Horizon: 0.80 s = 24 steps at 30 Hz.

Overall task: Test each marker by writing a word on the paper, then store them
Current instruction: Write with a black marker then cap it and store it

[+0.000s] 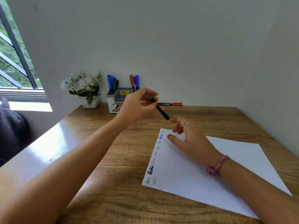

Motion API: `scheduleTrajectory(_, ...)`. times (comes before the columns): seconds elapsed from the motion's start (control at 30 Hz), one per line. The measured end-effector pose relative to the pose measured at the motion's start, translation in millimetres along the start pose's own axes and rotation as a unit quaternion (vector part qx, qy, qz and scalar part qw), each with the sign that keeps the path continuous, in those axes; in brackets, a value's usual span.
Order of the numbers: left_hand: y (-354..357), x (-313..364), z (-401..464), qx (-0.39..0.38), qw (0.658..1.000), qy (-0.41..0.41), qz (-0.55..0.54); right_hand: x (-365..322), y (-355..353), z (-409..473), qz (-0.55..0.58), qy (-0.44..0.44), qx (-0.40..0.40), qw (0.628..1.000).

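My left hand (139, 105) grips a black marker with a teal end (160, 109), held tilted above the desk. Just past the marker's lower end hovers my right hand (187, 139), fingers loosely spread over the top of the white paper (210, 172); whether a fingertip touches the marker is unclear. Down the paper's left edge runs the word "loki" written several times in different colours. A red-capped marker (171, 104) lies on the desk by the wall. The white and grey holder (116, 101) at the back has blue, green and red markers standing in it.
A white pot of white flowers (84, 89) stands left of the holder. The wooden desk (121, 183) meets walls at the back and the right. A window and a dark bag are at the far left.
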<state>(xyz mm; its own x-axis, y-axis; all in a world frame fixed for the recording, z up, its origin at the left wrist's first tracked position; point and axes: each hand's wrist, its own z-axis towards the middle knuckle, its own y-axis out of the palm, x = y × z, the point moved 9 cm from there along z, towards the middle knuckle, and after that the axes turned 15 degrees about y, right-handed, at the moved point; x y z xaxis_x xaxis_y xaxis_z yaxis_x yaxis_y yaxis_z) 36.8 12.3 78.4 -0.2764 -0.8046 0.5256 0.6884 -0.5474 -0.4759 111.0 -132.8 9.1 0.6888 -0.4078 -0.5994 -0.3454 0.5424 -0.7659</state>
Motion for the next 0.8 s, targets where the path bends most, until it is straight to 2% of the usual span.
scheduleTrajectory(0.17, -0.6, 55.7, -22.8, -0.061, 0.989, 0.027, -0.131, -13.8, -22.0, -1.9, 0.038, -0.007, 0.058, 0.998)
scheduleTrajectory(0.33, 23.5, 60.0, -40.6, -0.079, 0.972, 0.02, -0.222, -20.5, -25.2, -6.7, 0.054, -0.034, 0.078, 0.995)
scheduleTrajectory(0.4, 32.7, 49.7, -46.7, -0.114, 0.977, 0.004, -0.178, -12.3, -25.3, -1.5, 0.169, 0.015, 0.032, 0.985)
scheduleTrajectory(0.47, 43.5, 39.8, -54.2, -0.18, 0.98, -0.001, -0.08, -6.9, -18.3, 0.9, 0.262, 0.059, -0.052, 0.962)
scheduleTrajectory(0.53, 53.2, 34.7, -60.0, -0.222, 0.975, 0.014, -0.007, -4.3, -3.6, -0.8, 0.311, 0.084, -0.153, 0.934)
scheduleTrajectory(0.6, 63.5, 35.7, -64.4, -0.244, 0.969, 0.034, 0.019, -2.6, 4.0, -3.2, 0.347, 0.095, -0.204, 0.91)
scheduleTrajectory(0.63, 68.0, 35.7, -66.5, -0.252, 0.967, 0.037, 0.024, -2.0, 6.0, -3.5, 0.343, 0.095, -0.208, 0.911)
scheduleTrajectory(0.73, 72.9, 27.2, -68.9, -0.273, 0.96, 0.032, 0.055, -3.9, 7.2, -4.3, 0.241, 0.079, -0.18, 0.95)
scheduleTrajectory(0.8, 73.7, 24.6, -68.2, -0.288, 0.954, 0.045, 0.075, -8.1, 5.7, -4.6, 0.217, 0.06, -0.163, 0.961)
